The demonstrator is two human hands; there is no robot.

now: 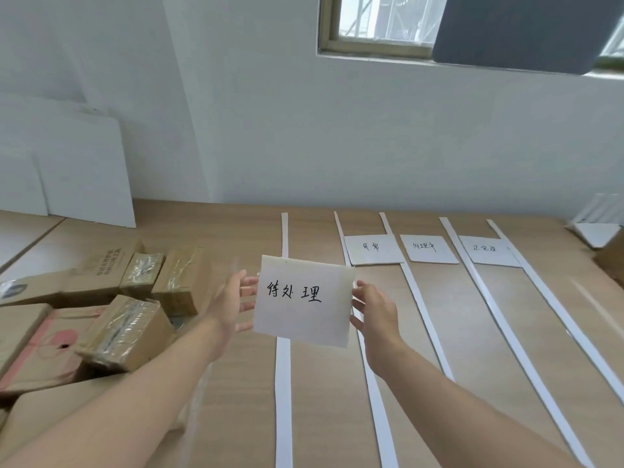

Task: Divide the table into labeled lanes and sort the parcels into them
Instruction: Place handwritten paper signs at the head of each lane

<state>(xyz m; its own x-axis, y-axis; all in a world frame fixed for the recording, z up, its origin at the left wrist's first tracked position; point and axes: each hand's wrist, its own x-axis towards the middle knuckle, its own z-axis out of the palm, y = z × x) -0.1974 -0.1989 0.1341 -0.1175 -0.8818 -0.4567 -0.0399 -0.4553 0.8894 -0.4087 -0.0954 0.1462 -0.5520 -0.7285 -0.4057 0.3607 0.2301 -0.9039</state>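
Card [304, 302]: white, handwritten 待处理, held up above the table [472, 315], over the two leftmost strips.
Left hand [233, 304]: clamped on card's left edge, fingers behind.
Right hand [374, 310]: clamped on card's right edge.
Strips [283, 383]: five white ones, running from near edge to the wall, marking lanes.
Labels [373, 249]: three flat at the far ends of the lanes right of the card; writing too faint to read.
Parcels [125, 332]: cardboard boxes piled at left, outside the lanes.

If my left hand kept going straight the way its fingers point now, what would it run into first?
The left hand points rightward, so it meets the white handwritten paper card it already holds with the right hand; beyond that, depth is unclear.
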